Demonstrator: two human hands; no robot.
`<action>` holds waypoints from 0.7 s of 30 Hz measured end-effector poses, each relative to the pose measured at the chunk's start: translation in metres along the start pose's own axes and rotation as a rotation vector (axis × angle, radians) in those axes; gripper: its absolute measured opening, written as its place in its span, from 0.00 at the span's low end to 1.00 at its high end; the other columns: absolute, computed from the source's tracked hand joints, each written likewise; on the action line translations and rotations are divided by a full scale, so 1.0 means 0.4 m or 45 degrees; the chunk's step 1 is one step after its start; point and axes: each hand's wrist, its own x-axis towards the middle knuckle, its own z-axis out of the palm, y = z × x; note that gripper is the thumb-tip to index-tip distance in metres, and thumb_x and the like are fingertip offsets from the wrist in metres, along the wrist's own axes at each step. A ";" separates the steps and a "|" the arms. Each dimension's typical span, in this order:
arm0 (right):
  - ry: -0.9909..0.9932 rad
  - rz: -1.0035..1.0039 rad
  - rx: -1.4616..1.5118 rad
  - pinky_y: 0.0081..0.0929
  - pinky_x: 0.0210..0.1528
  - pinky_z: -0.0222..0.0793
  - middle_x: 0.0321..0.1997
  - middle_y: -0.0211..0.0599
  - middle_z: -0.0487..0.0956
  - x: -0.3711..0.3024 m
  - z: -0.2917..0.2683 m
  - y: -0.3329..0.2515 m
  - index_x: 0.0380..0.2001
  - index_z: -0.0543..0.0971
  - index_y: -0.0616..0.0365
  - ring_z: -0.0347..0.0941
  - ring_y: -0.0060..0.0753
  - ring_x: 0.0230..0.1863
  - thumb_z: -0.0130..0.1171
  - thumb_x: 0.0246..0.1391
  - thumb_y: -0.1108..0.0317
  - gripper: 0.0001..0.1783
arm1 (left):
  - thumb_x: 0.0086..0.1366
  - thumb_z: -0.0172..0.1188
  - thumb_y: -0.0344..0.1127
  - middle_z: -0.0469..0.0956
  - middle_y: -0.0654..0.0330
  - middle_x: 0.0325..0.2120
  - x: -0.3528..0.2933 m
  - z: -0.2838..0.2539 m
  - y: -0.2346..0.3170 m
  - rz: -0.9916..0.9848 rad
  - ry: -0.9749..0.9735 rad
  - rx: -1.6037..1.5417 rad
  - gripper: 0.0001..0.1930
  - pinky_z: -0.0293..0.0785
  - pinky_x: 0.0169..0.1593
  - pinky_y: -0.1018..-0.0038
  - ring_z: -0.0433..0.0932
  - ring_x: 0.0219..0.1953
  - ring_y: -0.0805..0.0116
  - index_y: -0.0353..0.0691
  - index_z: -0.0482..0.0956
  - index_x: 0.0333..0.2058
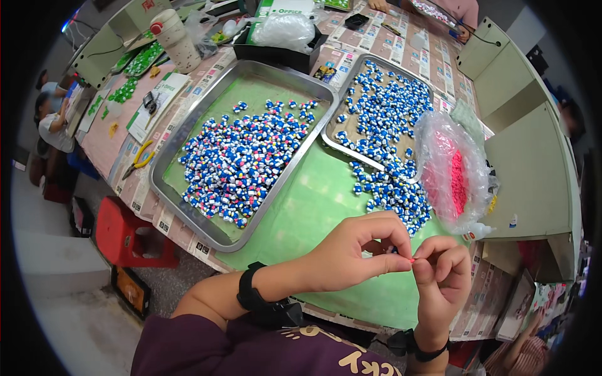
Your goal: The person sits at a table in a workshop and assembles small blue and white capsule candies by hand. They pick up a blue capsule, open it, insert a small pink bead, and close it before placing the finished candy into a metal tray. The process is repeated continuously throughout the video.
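Note:
Over the green mat [307,213], my hands meet fingertip to fingertip. My left hand [360,247] is closed in a pinch, and a bit of a small blue-and-white piece [392,249] shows among its fingers. A tiny pink piece [412,260] sits between the fingertips, where my right hand [445,269] pinches from the other side. Just beyond them lies a loose heap of blue-and-white pieces [398,197]. The clear plastic bag [433,144] to the right holds many small pink pieces [459,182].
At left, a metal tray [164,160] holds blue, white and pink pieces; another metal tray [332,135] holds blue-and-white ones. A white glue bottle [479,232] lies beside the bag. Yellow-handled pliers [139,158], a black box [276,57] and a tumbler [175,41] sit farther off.

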 end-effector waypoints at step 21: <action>-0.642 -0.071 -0.840 0.37 0.36 0.59 0.28 0.38 0.67 0.027 -0.010 0.073 0.25 0.66 0.58 0.64 0.46 0.33 0.48 0.37 0.85 0.11 | 0.62 0.57 0.21 0.75 0.55 0.46 -0.051 -0.098 0.008 -0.207 0.384 0.091 0.12 0.77 0.46 0.75 0.79 0.46 0.66 0.30 0.76 0.45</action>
